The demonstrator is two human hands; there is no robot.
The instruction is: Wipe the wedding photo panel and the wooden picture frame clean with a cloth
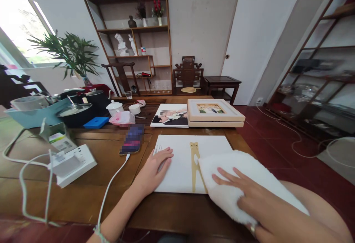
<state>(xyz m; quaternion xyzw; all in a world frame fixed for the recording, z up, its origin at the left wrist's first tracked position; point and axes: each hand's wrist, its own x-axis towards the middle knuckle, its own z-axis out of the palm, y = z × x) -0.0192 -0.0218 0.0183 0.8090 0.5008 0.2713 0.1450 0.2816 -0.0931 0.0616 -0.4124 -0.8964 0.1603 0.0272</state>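
A white rectangular board (pixel 177 169) lies on the wooden table, with a gold hinged stand (pixel 193 169) running down its middle. My left hand (pixel 156 169) rests flat on the board's left edge, fingers stretched out. On the right, a white fluffy cloth (pixel 249 161) covers the board's right part and hangs past the table's edge. My right hand (pixel 244 195) grips this cloth, some fingers spread over its top and others sunk in the pile. The cloth's tip touches the stand. What lies under the cloth is hidden.
Behind the board are a photo panel (pixel 170 115) and stacked light-wood frames (pixel 216 112). To the left are a phone (pixel 132 139) on a white cable, an opened white box (pixel 76 165), a blue box (pixel 96 122), a pot (pixel 74 112) and a white teapot (pixel 114 107).
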